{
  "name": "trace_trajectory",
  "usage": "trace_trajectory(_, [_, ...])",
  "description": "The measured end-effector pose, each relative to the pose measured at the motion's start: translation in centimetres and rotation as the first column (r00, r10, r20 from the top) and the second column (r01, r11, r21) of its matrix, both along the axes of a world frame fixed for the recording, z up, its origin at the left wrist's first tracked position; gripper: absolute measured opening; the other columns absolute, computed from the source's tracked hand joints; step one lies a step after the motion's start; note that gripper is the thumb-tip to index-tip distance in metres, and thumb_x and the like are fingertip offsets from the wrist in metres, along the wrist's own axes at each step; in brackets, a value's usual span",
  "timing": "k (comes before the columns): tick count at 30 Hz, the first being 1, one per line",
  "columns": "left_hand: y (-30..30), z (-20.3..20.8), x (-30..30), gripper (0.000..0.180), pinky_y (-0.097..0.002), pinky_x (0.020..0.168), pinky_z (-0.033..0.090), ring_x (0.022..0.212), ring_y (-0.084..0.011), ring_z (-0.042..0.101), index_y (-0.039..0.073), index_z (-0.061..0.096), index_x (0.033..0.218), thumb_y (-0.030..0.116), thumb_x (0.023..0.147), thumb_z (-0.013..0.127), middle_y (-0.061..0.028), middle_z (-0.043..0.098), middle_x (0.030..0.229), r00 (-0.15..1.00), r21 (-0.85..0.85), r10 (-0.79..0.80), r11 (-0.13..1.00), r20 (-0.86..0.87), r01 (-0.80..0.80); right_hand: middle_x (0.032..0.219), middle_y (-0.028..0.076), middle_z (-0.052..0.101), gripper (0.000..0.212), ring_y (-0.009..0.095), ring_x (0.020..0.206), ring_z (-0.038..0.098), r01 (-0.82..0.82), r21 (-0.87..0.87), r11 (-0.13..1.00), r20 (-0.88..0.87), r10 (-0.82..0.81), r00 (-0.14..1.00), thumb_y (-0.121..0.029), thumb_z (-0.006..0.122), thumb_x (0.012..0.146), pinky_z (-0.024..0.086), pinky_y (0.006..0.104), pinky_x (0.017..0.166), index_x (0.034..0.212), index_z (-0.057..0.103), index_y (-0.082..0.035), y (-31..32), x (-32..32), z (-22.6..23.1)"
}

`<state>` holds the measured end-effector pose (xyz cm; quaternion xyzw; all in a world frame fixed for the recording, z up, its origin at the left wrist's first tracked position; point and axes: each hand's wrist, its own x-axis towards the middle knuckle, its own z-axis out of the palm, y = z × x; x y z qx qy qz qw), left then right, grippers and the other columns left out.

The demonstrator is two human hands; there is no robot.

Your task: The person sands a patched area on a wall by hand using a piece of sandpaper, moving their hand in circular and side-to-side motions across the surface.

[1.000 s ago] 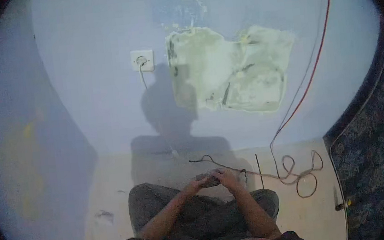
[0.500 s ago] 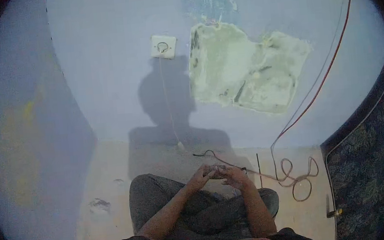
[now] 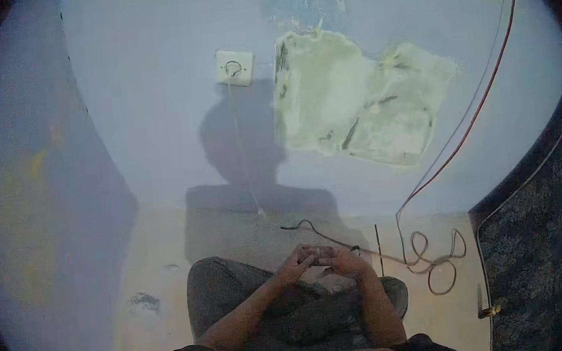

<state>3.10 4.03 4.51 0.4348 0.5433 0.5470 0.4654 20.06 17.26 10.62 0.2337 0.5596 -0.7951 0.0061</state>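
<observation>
My left hand and my right hand meet in front of my crossed legs. The fingers of both are bent inward and touch one another. Between them there seems to be something small and dark, too dim and covered to name. Just beyond my hands, the dark end of a thin reddish-brown cable lies on the floor. That cable passes close by my right hand and runs off to the right.
Loops of cable lie on the pale floor at the right, beside a thin dark stick. A wall socket holds a plug with a white cord hanging down. A dark patterned door with a handle stands at right.
My fingers have shifted and now overlap more, covering more of what is between them. The view has moved slightly; the cables lie as before.
</observation>
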Motion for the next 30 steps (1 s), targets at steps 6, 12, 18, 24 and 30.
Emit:
trace_trajectory(6, [2.4,-6.3,-0.9,0.061,-0.0458,0.111,0.041,0.135,-0.0318,0.048,0.005,0.033,0.149,0.039,0.104,0.056,-0.0178,0.049,0.143,0.979,0.112,-0.169,0.977,-0.112,0.181,0.143,0.016,0.054,0.059,0.033,0.131,0.054,-0.184,0.522,0.833,-0.134,0.294,0.946,-0.019,0.073,0.095,0.048,0.0515,0.108,0.147,0.047,-0.005,2.6,0.9,-6.4])
trace_trajectory(12, [-0.3,0.0,-3.5,0.062,-0.0469,0.115,0.038,0.139,-0.0332,0.045,0.005,0.038,0.149,0.044,0.104,0.055,-0.0168,0.043,0.15,0.954,0.014,-0.226,0.972,-0.198,0.233,0.137,0.018,0.059,0.063,0.03,0.124,0.059,-0.064,0.397,0.916,0.331,-0.078,0.94,-0.04,0.071,0.094,0.048,0.0482,0.105,0.14,0.054,-0.002,0.4,-0.9,-4.3])
trace_trajectory(18, [1.8,-4.2,-5.0,0.057,-0.0481,0.114,0.038,0.135,-0.0369,0.047,0.002,0.049,0.14,0.046,0.104,0.052,-0.0177,0.042,0.15,0.937,0.022,-0.086,0.995,-0.337,0.099,0.11,0.02,0.072,0.056,0.031,0.102,0.069,0.002,0.781,0.625,0.2,-0.253,0.947,-0.046,0.066,0.096,0.051,0.0443,0.091,0.122,0.066,0.004,0.7,-3.4,-0.3])
trace_trajectory(24, [2.6,-8.4,-7.0,0.045,-0.0518,0.11,0.041,0.128,-0.0408,0.053,0.0,0.057,0.129,0.037,0.105,0.051,-0.0211,0.056,0.137,0.492,0.16,0.068,0.976,-0.868,0.148,0.101,0.023,0.067,0.017,0.041,0.098,0.063,0.094,0.919,-0.384,-0.185,-0.207,0.961,-0.015,0.068,0.093,0.05,0.0467,0.082,0.102,0.067,-0.001,8.2,-10.6,16.2])
trace_trajectory(30, [1.5,-4.6,-5.0,0.048,-0.0492,0.106,0.045,0.126,-0.0397,0.057,0.0,0.059,0.129,0.04,0.104,0.05,-0.0223,0.058,0.137,0.771,-0.023,0.054,0.996,-0.635,-0.088,0.158,0.004,0.043,0.057,0.024,0.137,0.049,0.319,0.313,-0.895,-0.351,0.204,0.914,-0.023,0.05,0.104,0.033,0.0503,0.114,0.158,0.031,-0.022,10.5,-17.6,38.4])
